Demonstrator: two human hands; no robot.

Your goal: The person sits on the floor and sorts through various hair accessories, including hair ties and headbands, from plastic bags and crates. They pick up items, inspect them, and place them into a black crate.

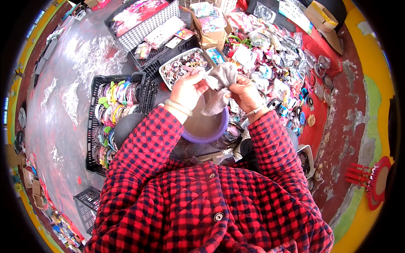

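Note:
A damp-looking grey cloth [223, 78] hangs bunched in front of me, its lower end drooping over a purple basin [206, 139] of murky water. My right hand [247, 95] is closed, pinching the cloth at its right side. My left hand [190, 89], with a pale bangle at the wrist, is closed too. Between its thumb and fingers is a pale, pinkish-white piece touching the cloth; I cannot tell whether it is part of the cloth or a separate thing. Just beyond my hands stands a white basket [166, 72] of small hair accessories.
On the left is a black crate [91, 126] packed with colourful headbands. Behind it stand another black crate [147, 67] and a grey perforated basket [135, 38]. A cardboard box [213, 37] sits at the back. Loose bagged accessories [274, 59] heap up on the right.

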